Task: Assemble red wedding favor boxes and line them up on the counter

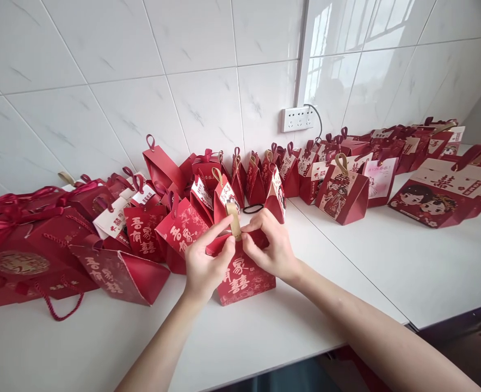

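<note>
A red gift box (pixel 246 283) with gold Chinese characters stands on the white table in front of me, its top partly covered by my fingers. A gold ribbon loop (pixel 235 220) sticks up from its top edge. My left hand (pixel 208 261) grips the loop from the left, index finger against the ribbon and thumb lower at the box's edge. From the other side, the thumb and index finger of my right hand (pixel 271 245) pinch the base of the ribbon. What exactly lies between those fingertips is partly hidden.
Many red gift boxes (pixel 289 177) crowd the table along the tiled wall. Red bags with rope handles (pixel 32 261) stand at the left. A larger box with cartoon figures (pixel 432 196) is at the right. A black ring (pixel 252 208) lies behind my hands. A power socket (pixel 298 119) is on the wall.
</note>
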`<state>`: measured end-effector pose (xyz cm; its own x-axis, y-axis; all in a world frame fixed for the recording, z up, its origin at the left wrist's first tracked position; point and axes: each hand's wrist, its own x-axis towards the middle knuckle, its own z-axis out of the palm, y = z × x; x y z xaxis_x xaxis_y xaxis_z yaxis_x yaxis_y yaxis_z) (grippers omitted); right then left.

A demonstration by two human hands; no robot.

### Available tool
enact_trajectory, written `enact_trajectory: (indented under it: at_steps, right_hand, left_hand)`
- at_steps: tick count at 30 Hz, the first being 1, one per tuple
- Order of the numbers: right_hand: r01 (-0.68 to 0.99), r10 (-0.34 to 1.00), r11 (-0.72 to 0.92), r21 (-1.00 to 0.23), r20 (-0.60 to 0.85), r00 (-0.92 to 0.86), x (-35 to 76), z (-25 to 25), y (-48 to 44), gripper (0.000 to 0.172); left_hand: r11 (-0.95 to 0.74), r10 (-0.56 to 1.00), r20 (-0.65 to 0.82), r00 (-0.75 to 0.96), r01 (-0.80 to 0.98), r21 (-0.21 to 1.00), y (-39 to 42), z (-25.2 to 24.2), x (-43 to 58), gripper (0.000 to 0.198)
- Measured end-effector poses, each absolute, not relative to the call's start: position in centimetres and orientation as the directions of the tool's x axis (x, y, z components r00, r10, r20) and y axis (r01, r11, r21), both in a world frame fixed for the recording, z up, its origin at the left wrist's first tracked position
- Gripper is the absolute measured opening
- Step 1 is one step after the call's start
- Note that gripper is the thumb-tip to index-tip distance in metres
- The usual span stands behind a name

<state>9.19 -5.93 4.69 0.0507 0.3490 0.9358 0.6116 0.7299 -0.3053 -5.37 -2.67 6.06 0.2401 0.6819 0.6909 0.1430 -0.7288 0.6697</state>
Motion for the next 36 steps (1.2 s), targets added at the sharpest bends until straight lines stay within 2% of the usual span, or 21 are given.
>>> enact_trajectory:
  at_steps: [5, 11, 13, 15, 17, 19, 21, 24, 27, 29, 32, 36]
  right_hand:
    - [0.613, 0.344, 0.730, -0.303, 0.937, 0.054, 9.2, 4.6, -6.0, 0.012]
    - [0.528, 0.405, 0.777, -0.341, 0.914, -0.005, 9.9, 4.7, -6.2, 0.024]
    - [0.468, 0.505, 0.765, -0.443, 0.863, -0.008, 10.5, 4.7, -6.3, 0.039]
    - [0.420, 0.661, 0.690, -0.590, 0.749, -0.035, 11.2, 4.6, -6.8, 0.053]
    - [0.411, 0.803, 0.577, -0.706, 0.583, -0.126, 11.8, 4.3, -7.7, 0.053]
    - [0.420, 0.890, 0.454, -0.786, 0.427, -0.163, 12.2, 3.7, -9.0, 0.041]
    - [0.390, 0.934, 0.350, -0.852, 0.349, -0.077, 12.4, 3.1, -10.6, 0.033]
    - [0.233, 0.900, 0.305, -0.924, 0.359, 0.247, 12.5, 2.4, -13.1, 0.035]
    - [-0.048, 0.730, 0.412, -0.910, 0.298, 0.614, 12.5, 2.3, -15.4, 0.038]
    - [-0.275, 0.687, 0.483, -0.831, 0.164, 0.708, 12.5, 2.4, -16.9, 0.037]
    - [-0.560, 0.791, 0.447, -0.698, 0.016, 0.611, 12.5, 2.8, -19.1, 0.035]
    - [-0.702, 0.894, 0.347, -0.622, -0.008, 0.448, 11.8, 3.6, -21.9, 0.030]
  left_hand:
    - [-0.715, 0.693, 0.675, 0.255, 0.124, 0.688, -2.6, 6.1, -5.6, 0.031]
    - [-0.692, 0.638, 0.677, 0.366, -0.113, 0.713, -1.7, 5.5, -6.1, 0.050]
    - [-0.632, 0.674, 0.643, 0.364, -0.167, 0.757, -1.3, 5.1, -6.3, 0.058]
    - [-0.570, 0.717, 0.606, 0.345, -0.210, 0.794, -1.0, 4.7, -6.3, 0.063]
    - [-0.532, 0.742, 0.583, 0.331, -0.237, 0.813, -0.7, 4.5, -6.2, 0.063]
    - [-0.520, 0.753, 0.571, 0.326, -0.238, 0.821, -0.5, 4.4, -5.9, 0.060]
    - [-0.511, 0.760, 0.565, 0.321, -0.240, 0.825, -0.2, 4.3, -5.7, 0.059]
    - [-0.520, 0.767, 0.577, 0.281, -0.255, 0.815, 0.2, 4.0, -5.5, 0.054]
    - [-0.599, 0.744, 0.612, 0.269, -0.140, 0.789, 0.7, 3.5, -5.6, 0.048]
    - [-0.686, 0.677, 0.641, 0.361, -0.005, 0.728, 0.9, 3.0, -5.7, 0.044]
    - [-0.805, 0.538, 0.616, 0.576, 0.133, 0.578, 1.0, 2.4, -5.7, 0.038]
    - [-0.827, 0.519, 0.565, 0.642, 0.208, 0.523, 1.0, 2.0, -5.4, 0.039]
